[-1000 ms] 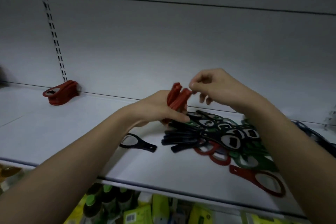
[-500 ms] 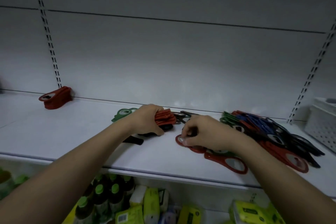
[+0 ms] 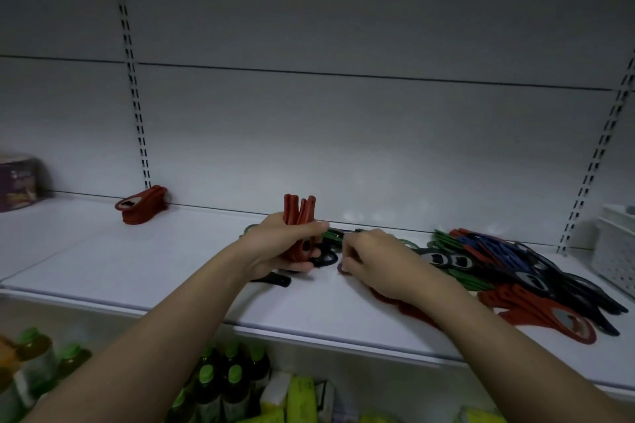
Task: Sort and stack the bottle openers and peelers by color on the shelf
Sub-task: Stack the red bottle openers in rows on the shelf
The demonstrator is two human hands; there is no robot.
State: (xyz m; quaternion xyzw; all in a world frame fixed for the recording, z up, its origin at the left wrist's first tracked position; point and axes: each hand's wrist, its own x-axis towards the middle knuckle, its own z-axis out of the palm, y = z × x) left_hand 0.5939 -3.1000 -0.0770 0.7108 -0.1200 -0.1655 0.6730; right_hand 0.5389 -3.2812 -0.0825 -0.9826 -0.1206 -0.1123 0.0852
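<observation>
Fanning from left hand — flat red openers

Dim, cool light; the brightest patch is seen low on the grey back panel. The panel is crossed by a thin dark horizontal seam and flanked by two slotted metal uprights, the left upright and the right upright. A white shelf board is mounted in front of it. A purple round pack is set at far left, a white slotted basket at far right. Green-capped bottles and yellow packs are stocked on the level below.
</observation>
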